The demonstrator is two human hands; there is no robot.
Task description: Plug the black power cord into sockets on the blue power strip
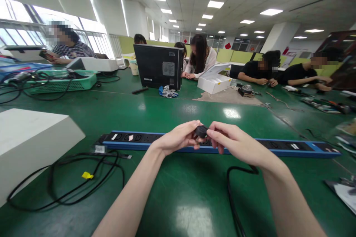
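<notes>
In front of me, my left hand point(182, 137) is closed around a small rounded black plug point(201, 131), gripping it between thumb and fingers. My right hand point(232, 139) pinches the plug's right side with its fingertips. The plug's prongs do not show. Both hands are above a long blue-and-black power strip point(151, 139) lying across the green table, and they hide its middle. A thick black cable point(229, 192) rises from the front edge and passes out of sight at my right hand; whether it joins the plug, I cannot tell.
A coiled black cable point(55, 177) with a yellow tag point(87, 175) lies left, beside a white box point(30, 129). Farther back are a green basket point(65, 83), a black computer case point(158, 64), gloves point(168, 92) and an open white carton point(214, 82). Several people sit around the table.
</notes>
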